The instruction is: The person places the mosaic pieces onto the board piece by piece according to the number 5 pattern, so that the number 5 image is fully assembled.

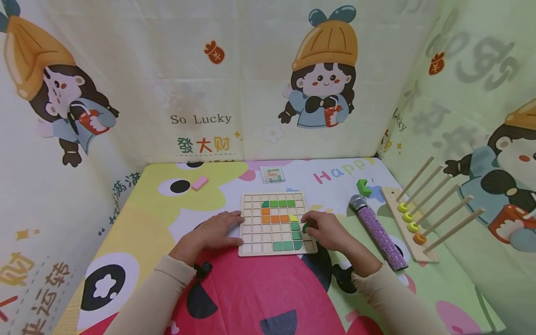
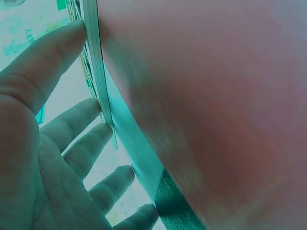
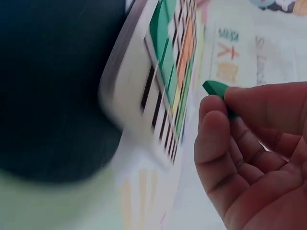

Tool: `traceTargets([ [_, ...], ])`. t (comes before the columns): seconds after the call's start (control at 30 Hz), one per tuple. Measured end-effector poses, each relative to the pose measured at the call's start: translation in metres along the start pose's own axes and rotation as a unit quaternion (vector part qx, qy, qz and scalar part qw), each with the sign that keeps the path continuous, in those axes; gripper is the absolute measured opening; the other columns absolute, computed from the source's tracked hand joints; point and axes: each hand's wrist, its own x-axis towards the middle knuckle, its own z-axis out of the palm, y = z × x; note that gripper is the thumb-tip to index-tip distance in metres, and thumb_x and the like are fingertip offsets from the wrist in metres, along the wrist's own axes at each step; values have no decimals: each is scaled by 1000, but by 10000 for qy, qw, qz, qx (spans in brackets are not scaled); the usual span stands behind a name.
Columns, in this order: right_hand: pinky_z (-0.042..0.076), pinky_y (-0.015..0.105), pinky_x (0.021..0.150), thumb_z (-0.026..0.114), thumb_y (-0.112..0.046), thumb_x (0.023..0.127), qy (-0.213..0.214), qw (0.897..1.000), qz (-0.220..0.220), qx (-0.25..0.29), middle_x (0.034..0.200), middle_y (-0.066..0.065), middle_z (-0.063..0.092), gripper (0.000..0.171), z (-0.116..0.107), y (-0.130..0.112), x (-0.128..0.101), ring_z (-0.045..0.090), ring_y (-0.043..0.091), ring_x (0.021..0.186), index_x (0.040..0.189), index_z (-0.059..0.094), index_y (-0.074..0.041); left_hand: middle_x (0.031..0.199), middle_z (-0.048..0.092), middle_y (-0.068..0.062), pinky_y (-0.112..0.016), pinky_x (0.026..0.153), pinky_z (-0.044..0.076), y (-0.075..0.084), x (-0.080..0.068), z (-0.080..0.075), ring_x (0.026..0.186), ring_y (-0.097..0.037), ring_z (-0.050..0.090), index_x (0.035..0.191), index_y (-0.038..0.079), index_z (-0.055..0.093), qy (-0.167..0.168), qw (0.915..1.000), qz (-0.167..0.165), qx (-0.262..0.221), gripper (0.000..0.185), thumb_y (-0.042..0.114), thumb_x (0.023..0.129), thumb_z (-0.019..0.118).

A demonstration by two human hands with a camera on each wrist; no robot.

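Note:
A square wooden grid board lies on the table in the head view. Green, orange and yellow blocks sit in its cells, among them an orange row and a green row near the front. My left hand touches the board's left edge, its fingers spread, as the left wrist view also shows. Over the board's right edge, my right hand pinches a small dark green block between thumb and fingertips. That block's full shape is partly hidden by the fingers.
A pattern card lies behind the board, with a pink block to its left. On the right are a green notched block, a purple glittery microphone and a wooden peg rack bearing yellow and orange pieces.

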Motion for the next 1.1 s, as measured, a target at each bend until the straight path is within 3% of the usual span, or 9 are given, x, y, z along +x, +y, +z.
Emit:
traceTargets([
  [0.2, 55, 30, 78, 71, -6, 94, -424, 9976, -194, 505, 92, -3, 69, 12, 17, -18, 13, 63, 10, 85, 105, 70, -8, 163, 43, -10, -57, 120, 38, 0, 0, 1, 150, -36, 39, 152, 15, 53, -11, 10000, 38, -13, 78, 48, 86, 79],
  [0.4, 54, 26, 77, 74, -7, 92, -720, 9936, -546, 672, 88, -5, 70, 10, 31, -29, 23, 63, 6, 82, 102, 72, -11, 164, 42, -9, -58, 120, 37, -1, 0, 1, 151, -37, 38, 153, 17, 52, -35, 10000, -4, 12, 78, 48, 87, 79],
  [0.73, 53, 23, 74, 74, -5, 89, -1075, 9902, -775, 430, 83, -6, 74, 10, 51, -50, 39, 64, 5, 79, 96, 77, -11, 164, 42, -9, -58, 121, 35, -1, 0, -3, 152, -38, 36, 153, 17, 52, -64, 10000, -45, -62, 79, 49, 86, 79],
  [1.1, 51, 26, 68, 75, -6, 88, -926, 9910, -905, -340, 77, -3, 72, 4, 66, -63, 43, 61, 9, 75, 87, 75, -9, 164, 42, -9, -57, 122, 34, -1, 1, -3, 152, -38, 36, 153, 16, 52, -64, 10000, -26, -61, 78, 48, 87, 78],
])
